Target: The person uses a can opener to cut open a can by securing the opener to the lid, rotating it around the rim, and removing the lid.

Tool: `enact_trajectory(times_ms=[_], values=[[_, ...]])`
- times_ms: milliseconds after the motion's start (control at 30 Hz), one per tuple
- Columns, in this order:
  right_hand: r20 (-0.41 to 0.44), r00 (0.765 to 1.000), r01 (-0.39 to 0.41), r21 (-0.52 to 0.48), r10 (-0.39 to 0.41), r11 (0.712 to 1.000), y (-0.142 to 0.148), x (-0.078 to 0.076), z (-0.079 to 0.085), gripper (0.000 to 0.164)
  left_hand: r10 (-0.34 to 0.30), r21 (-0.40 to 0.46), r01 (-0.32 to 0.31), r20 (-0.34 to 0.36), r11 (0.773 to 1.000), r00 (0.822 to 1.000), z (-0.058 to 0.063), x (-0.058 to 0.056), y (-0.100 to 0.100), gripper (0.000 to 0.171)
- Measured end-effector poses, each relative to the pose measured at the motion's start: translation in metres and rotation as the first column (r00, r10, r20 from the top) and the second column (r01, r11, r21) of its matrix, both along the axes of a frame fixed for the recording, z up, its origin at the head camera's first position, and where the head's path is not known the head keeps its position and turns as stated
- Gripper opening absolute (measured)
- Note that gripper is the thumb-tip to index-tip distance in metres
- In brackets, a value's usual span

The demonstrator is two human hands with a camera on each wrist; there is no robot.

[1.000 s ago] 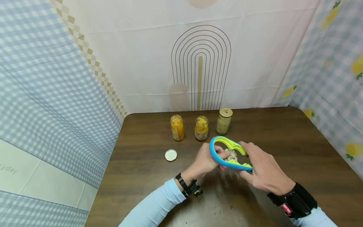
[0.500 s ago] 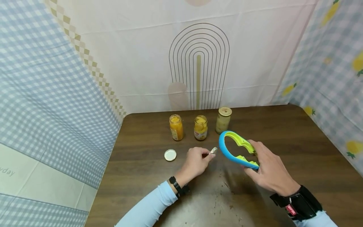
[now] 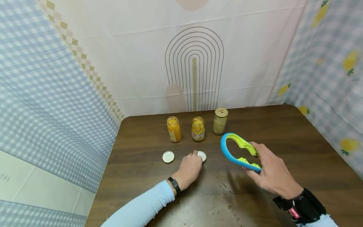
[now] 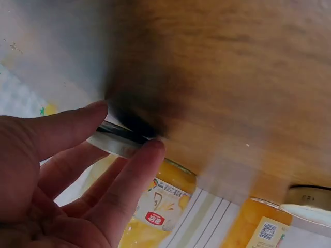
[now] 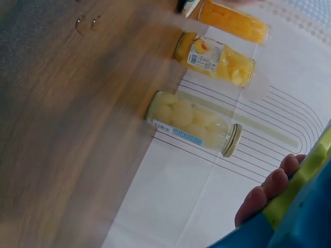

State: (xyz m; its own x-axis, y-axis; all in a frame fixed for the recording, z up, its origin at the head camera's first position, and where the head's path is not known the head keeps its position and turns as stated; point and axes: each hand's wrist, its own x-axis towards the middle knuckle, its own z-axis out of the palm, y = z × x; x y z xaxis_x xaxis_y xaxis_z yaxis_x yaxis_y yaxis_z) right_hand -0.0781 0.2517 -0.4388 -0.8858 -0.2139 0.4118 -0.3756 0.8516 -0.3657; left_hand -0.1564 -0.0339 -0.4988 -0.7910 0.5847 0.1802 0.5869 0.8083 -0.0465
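Observation:
My left hand (image 3: 189, 167) pinches a jar lid (image 3: 202, 156), white side up, at or just above the table in front of the middle jar. Thumb and fingertips grip the lid's rim (image 4: 115, 143) in the left wrist view. My right hand (image 3: 270, 170) holds a blue and lime-green jar opener (image 3: 227, 149), its loop pointing left above the table. A second lid (image 3: 168, 156) lies white side up to the left. Two jars stand without lids: one with orange fruit (image 3: 174, 130), one with yellow fruit (image 3: 198, 130).
A lidded jar of pale round fruit (image 3: 220, 123) stands at the back, right of the uncapped ones. Wet drops (image 3: 218, 192) spot the brown table (image 3: 141, 170) near its front. Printed cloth (image 3: 136, 69) hangs behind the table and at both sides.
My left hand has drawn the lid out of the jar opener, carried it left and lowered it to the table, turning it white side up. The opener has shifted slightly right in my right hand.

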Motion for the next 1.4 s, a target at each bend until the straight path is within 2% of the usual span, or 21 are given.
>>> enact_trajectory(times_ms=[300, 533, 733, 900, 1000, 1067, 1167, 1233, 1267, 1333, 1400], values=[[0.016, 1.000, 0.008, 0.007, -0.008, 1.000, 0.001, 0.004, -0.005, 0.088, 0.049, -0.008, -0.048, 0.135, 0.999, 0.990, 0.002, -0.004, -0.011, 0.006], [0.044, 0.999, 0.026, -0.001, -0.026, 1.000, 0.005, 0.006, -0.006, 0.088, 0.014, 0.045, -0.018, 0.099, 0.999, 0.995, 0.001, -0.002, -0.017, 0.006], [0.050, 0.998, 0.034, 0.011, -0.035, 0.999, 0.008, 0.007, -0.006, 0.088, 0.042, 0.051, -0.047, 0.101, 0.998, 0.994, 0.004, 0.000, -0.014, 0.014], [0.057, 0.997, 0.044, 0.006, -0.045, 0.999, 0.011, 0.007, -0.005, 0.088, 0.042, 0.074, -0.051, 0.121, 0.996, 0.992, 0.009, 0.001, -0.012, 0.022], [0.051, 0.998, 0.045, -0.005, -0.044, 0.999, 0.013, 0.007, -0.005, 0.089, 0.046, 0.134, -0.062, 0.124, 0.989, 0.991, 0.012, -0.001, -0.014, 0.028], [0.042, 0.998, 0.047, -0.009, -0.047, 0.999, 0.014, 0.006, -0.004, 0.090, 0.043, 0.205, -0.065, 0.112, 0.977, 0.993, 0.013, -0.003, -0.014, 0.032], [0.040, 0.998, 0.058, -0.012, -0.057, 0.998, 0.018, 0.007, -0.004, 0.094, 0.014, 0.345, -0.053, 0.114, 0.937, 0.993, 0.017, -0.006, -0.010, 0.038], [0.049, 0.996, 0.069, -0.010, -0.068, 0.998, 0.020, 0.008, -0.004, 0.097, -0.014, 0.454, -0.065, 0.169, 0.888, 0.986, 0.020, -0.008, -0.002, 0.042], [0.058, 0.996, 0.073, -0.010, -0.073, 0.997, 0.022, 0.009, -0.004, 0.099, -0.026, 0.507, -0.094, 0.225, 0.857, 0.974, 0.023, -0.009, 0.003, 0.046], [0.076, 0.994, 0.085, -0.010, -0.084, 0.996, 0.024, 0.010, -0.004, 0.100, -0.063, 0.597, -0.181, 0.364, 0.782, 0.929, 0.027, -0.011, 0.016, 0.053], [0.087, 0.992, 0.094, -0.012, -0.093, 0.995, 0.026, 0.011, -0.004, 0.101, -0.102, 0.645, -0.285, 0.494, 0.709, 0.864, 0.031, -0.014, 0.030, 0.060]])
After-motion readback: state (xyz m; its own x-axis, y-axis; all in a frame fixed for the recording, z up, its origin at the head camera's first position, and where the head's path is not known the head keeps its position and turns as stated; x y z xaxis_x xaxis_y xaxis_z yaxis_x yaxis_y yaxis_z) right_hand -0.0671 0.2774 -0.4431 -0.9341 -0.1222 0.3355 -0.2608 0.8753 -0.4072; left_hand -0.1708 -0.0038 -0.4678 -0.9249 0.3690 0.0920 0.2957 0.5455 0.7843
